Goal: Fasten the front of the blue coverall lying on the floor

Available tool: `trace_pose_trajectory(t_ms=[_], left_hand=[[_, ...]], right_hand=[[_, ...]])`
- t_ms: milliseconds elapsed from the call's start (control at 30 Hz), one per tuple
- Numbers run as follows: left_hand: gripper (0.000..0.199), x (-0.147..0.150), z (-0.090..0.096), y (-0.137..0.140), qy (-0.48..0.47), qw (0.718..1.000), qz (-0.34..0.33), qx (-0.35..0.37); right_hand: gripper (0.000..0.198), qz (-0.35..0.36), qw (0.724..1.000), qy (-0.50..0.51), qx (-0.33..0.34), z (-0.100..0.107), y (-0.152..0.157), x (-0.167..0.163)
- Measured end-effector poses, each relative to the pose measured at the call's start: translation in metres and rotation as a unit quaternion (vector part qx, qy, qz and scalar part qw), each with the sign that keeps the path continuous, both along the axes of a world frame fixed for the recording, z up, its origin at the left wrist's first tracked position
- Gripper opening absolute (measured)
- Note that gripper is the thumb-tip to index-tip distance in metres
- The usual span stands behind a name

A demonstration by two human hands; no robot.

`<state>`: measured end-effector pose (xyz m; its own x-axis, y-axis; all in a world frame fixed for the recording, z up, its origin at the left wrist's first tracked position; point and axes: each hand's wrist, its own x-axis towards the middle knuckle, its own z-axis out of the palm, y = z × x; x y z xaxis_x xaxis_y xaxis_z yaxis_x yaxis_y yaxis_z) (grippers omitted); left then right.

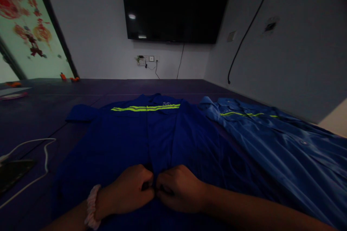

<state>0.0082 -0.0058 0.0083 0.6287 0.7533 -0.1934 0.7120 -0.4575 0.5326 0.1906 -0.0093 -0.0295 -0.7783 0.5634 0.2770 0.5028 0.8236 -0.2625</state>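
Note:
A dark blue work jacket [119, 140] lies spread out in front of me, with a yellow-green reflective stripe across its chest and its collar at the far end. Both hands meet at the front opening, low on the garment. My left hand [132, 189], with a pink scrunchie [92, 207] at the wrist, is closed on one front edge. Beside it, nearly touching, my right hand [180, 189] is closed on the other edge. The fingertips are partly hidden, and no button or zip can be made out between them.
To the right lies a lighter blue work garment [260, 137] with a similar stripe. A phone [16, 173] and white cable [46, 155] are at the left. Orange objects [67, 77] sit by the glass door. A television [176, 7] hangs on the far wall.

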Motion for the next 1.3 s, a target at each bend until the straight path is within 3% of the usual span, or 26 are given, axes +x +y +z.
trace_pose_trajectory(t_ms=[1300], left_hand=[[0.017, -0.0003, 0.0047, -0.0045, 0.041, 0.998, -0.037, 0.044]], right_hand=[[0.008, -0.004, 1.000, -0.013, -0.013, 0.0031, -0.0011, 0.0018]])
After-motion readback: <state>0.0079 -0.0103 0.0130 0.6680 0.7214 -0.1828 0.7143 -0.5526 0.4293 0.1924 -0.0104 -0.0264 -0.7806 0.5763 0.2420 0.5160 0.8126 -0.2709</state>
